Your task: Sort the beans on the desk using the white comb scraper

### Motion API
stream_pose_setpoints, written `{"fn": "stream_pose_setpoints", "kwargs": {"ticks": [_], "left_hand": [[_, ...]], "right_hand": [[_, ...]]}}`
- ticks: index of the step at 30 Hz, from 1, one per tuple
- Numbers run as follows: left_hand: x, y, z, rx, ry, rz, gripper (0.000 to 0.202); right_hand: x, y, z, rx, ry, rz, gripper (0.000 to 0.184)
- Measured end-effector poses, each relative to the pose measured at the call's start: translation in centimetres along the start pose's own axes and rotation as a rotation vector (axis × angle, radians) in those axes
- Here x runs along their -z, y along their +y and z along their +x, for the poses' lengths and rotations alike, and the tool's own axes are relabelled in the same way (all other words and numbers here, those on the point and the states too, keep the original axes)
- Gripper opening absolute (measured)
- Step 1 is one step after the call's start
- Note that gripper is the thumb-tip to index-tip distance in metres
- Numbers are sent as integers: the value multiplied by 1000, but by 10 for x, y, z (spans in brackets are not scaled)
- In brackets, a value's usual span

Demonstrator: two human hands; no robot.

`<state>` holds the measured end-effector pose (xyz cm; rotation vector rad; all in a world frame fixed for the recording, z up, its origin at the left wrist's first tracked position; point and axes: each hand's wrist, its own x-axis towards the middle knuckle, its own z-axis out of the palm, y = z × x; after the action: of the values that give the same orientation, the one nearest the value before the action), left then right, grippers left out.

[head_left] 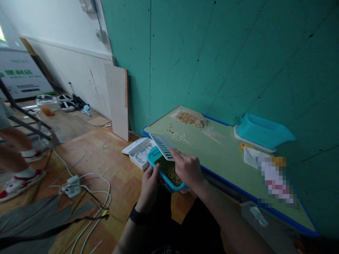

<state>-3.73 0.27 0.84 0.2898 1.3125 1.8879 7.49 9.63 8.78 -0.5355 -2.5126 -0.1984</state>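
My left hand (149, 185) is closed on the near-left rim of a blue plastic container (151, 157), held above my lap. Inside lie many small green beans (169, 170), which look like mung beans. My right hand (188, 170) grips the lower end of a white slotted plate (162, 146), tilted over the container's far side. Part of the beans is hidden behind this hand. Beyond, on the low table (222, 155), sit a heap of yellowish beans or kernels (192, 119) and some scattered white grains (181, 138).
A larger blue bin (265, 131) and a printed packet (278, 181) are on the table's right. An open white box (139, 155) stands on the floor beside the table. Cables and a power strip (72, 186) lie at left, near another person's legs (16, 148).
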Motion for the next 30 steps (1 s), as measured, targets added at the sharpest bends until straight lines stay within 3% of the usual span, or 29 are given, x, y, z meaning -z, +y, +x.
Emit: {"fn": "stream_pose_setpoints", "kwargs": {"ticks": [8, 13, 19, 23, 27, 30], "left_hand": [[3, 0, 1, 0, -30, -2, 49], [1, 2, -2, 10, -26, -15, 50], [4, 1, -1, 8, -18, -12, 52], [5, -3, 0, 0, -30, -5, 49], [4, -3, 0, 4, -22, -19, 49], [3, 0, -1, 10, -25, -21, 50]], "right_hand": [[15, -6, 4, -149, -140, -81, 52], [19, 5, 3, -242, -162, -86, 51], [20, 36, -9, -368, -95, -104, 43], [24, 52, -17, -456, 28, -93, 32], [27, 45, -18, -490, 171, -36, 34], [26, 30, -15, -494, 197, 1, 39]]}}
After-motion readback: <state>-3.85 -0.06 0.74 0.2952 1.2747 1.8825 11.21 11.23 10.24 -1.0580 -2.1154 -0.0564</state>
